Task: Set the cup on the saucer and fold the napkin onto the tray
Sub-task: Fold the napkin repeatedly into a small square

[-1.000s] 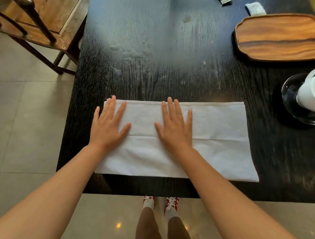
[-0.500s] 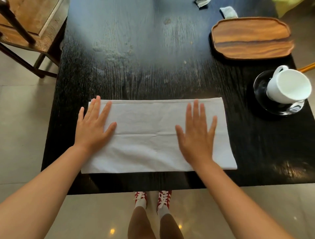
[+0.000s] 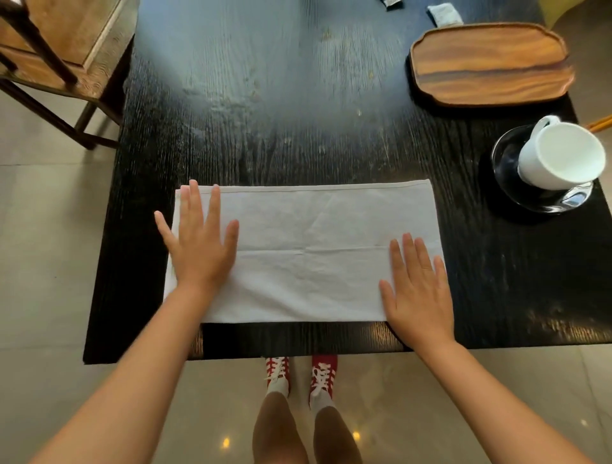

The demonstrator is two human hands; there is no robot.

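Observation:
A white napkin [image 3: 308, 251], folded into a long strip, lies flat on the black table [image 3: 298, 116] near its front edge. My left hand [image 3: 198, 245] presses flat on the napkin's left end with fingers straight. My right hand [image 3: 417, 291] lies flat on the napkin's right end, near its front corner. A white cup [image 3: 559, 154] stands on a dark glass saucer [image 3: 510, 185] at the table's right edge. Bare of any load, the wooden tray [image 3: 490, 63] sits at the back right.
A wooden chair [image 3: 56, 53] stands off the table's back left corner. A small grey cloth [image 3: 443, 13] and a dark item [image 3: 392, 2] lie at the far edge behind the tray. My feet in red shoes [image 3: 301, 371] show below the table's front edge.
My right hand has slid rightward along the napkin from its middle to its right end. My left hand stays on the left end. The view has shifted, bringing cup and saucer fully into sight.

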